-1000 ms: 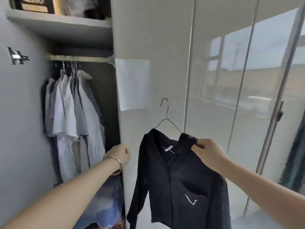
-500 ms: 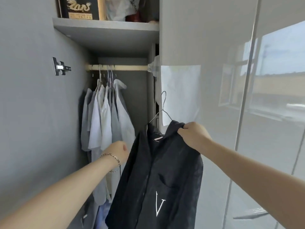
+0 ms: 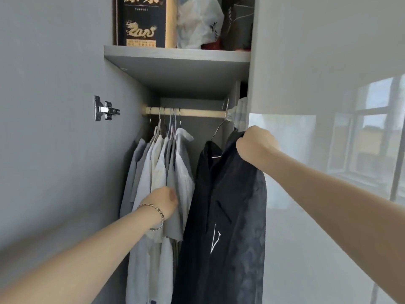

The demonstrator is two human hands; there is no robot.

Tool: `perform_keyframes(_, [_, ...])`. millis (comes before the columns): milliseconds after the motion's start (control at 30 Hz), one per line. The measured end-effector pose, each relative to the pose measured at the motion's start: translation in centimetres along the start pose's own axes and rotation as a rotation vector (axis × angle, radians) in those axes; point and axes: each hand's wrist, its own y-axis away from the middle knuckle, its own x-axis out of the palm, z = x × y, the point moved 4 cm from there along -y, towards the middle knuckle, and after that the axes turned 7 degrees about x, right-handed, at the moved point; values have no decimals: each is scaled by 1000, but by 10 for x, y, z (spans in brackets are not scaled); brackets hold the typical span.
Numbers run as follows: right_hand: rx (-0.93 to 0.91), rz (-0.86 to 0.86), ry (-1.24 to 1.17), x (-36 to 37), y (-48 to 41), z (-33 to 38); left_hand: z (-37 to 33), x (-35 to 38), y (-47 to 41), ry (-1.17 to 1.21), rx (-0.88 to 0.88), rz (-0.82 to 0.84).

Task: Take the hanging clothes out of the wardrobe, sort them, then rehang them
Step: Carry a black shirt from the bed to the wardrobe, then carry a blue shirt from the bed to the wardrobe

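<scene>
A black shirt [image 3: 225, 205] with a white V mark hangs on a wire hanger [image 3: 220, 128]. My right hand [image 3: 256, 143] grips the shirt's shoulder, and the hanger's hook is up at the wooden rail [image 3: 197, 112]. Several grey and white shirts [image 3: 162, 172] hang bunched at the rail's left end. My left hand [image 3: 166, 201], with a bracelet on the wrist, presses against those light shirts with curled fingers; whether it grips cloth is hidden.
A grey shelf [image 3: 175, 62] above the rail carries a black box with a gold dragon [image 3: 140, 20] and a plastic bag [image 3: 197, 23]. The open door [image 3: 54, 128] with a metal hinge [image 3: 105, 108] is at the left. A glossy closed door [image 3: 328, 84] is at the right.
My right hand has carried the black shirt up and into the wardrobe, bringing the hook to the rail. My left hand has moved onto the light shirts. My view has turned left and upward.
</scene>
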Motion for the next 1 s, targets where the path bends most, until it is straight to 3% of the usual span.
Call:
perform_keyframes(200, [-28,-116,51,11,-63,36,5,-10,-42,-31,-13,-47])
perform_keyframes(533, [6,-113,-40,102,-145,70,13,-51,-101,-123,66,-47])
perform_keyframes(867, [169,19,-113,180,-177,46,32,-63,-129,0,136,-67])
perform_keyframes(1000, [195,140,16,201,-176,33,23,-55,-134,-1,180,-77])
